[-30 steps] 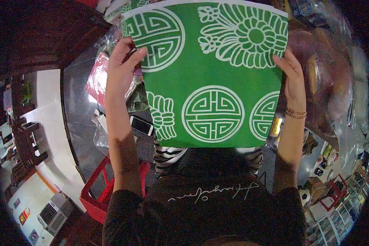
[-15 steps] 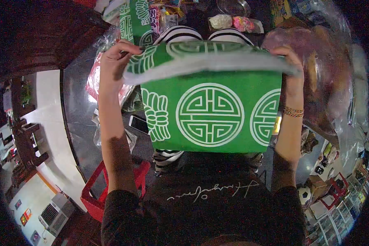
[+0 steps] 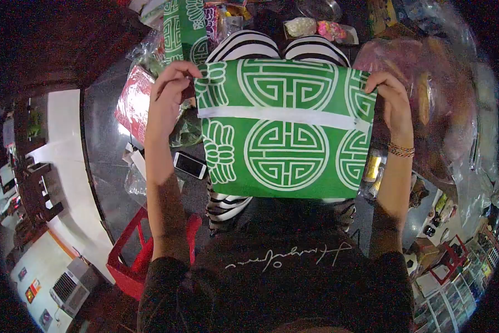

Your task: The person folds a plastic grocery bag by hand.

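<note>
A green sheet [image 3: 285, 150] with white round patterns is spread over my striped legs, folded so that a white edge strip crosses its middle. My left hand [image 3: 174, 89] pinches its upper left corner. At the upper right corner my right hand [image 3: 391, 97] grips the sheet between thumb and fingers. Another green patterned piece [image 3: 185, 33] lies beyond my left knee.
A phone [image 3: 190, 165] and a red shiny packet [image 3: 134, 102] lie on the floor at left, with a red plastic frame [image 3: 133, 266] nearer. White and pink bundles [image 3: 330, 30] lie ahead. Clear plastic bags [image 3: 455, 111] are at right.
The upper flap, raised and blurred before, now lies flat over the sheet, its white edge lower. Both hands have moved slightly, still holding the corners.
</note>
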`<action>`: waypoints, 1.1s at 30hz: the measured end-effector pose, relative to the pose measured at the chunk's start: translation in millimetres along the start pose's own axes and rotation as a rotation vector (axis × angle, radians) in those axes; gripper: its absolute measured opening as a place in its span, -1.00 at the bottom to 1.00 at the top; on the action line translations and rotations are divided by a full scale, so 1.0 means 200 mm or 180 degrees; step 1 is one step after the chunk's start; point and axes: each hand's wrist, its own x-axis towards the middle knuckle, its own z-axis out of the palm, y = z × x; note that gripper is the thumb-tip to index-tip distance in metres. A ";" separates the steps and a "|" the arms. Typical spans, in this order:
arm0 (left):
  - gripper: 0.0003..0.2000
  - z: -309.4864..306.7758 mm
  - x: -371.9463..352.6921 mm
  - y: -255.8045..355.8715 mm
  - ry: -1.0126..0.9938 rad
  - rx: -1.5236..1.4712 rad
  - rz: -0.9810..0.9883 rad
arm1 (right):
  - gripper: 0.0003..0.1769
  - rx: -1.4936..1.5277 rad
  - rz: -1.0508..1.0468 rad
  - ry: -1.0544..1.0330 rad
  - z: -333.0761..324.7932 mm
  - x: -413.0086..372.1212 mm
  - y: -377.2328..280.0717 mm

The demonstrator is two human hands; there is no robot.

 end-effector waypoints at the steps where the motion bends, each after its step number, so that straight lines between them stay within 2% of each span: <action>1: -0.88 0.03 -0.01 0.02 0.0024 0.0001 -0.0005 | -0.84 0.0162 -0.0023 -0.0045 0.00 0.00 0.00; 3: -0.80 0.11 -0.03 0.04 0.0460 0.1806 0.0193 | -0.86 0.0290 0.0030 -0.0031 -0.01 0.01 0.01; 5: -0.75 0.12 -0.03 0.01 0.0530 0.1448 0.0063 | -0.88 0.0415 0.0073 -0.0023 0.00 0.01 0.03; 7: -0.75 0.15 -0.04 0.01 0.0505 0.1266 0.0361 | -0.87 -0.0139 0.0268 0.0354 0.02 -0.01 0.05; 8: -0.72 0.16 -0.05 0.03 0.0553 0.1360 0.0299 | -0.87 -0.0131 0.0271 0.0333 0.04 -0.02 0.03; 12: -0.61 0.19 -0.06 0.03 0.0504 0.0932 0.0179 | -0.74 -0.0023 0.0436 0.0634 0.12 0.00 -0.04; 17: -0.61 0.18 -0.06 0.00 0.0564 0.1157 0.0244 | -0.70 0.0025 0.0599 0.0846 0.14 -0.01 -0.04; 20: -0.61 0.21 -0.07 0.00 0.0681 0.1161 0.0218 | -0.70 -0.0297 0.0431 0.0985 0.15 -0.01 -0.04; 29: -0.59 0.22 -0.08 -0.04 0.0933 0.1197 0.0237 | -0.73 0.0118 0.0514 0.1339 0.17 0.00 0.00; 33: -0.59 0.25 -0.08 -0.04 0.0964 0.1149 0.0295 | -0.71 -0.0192 0.0572 0.1381 0.17 0.01 -0.04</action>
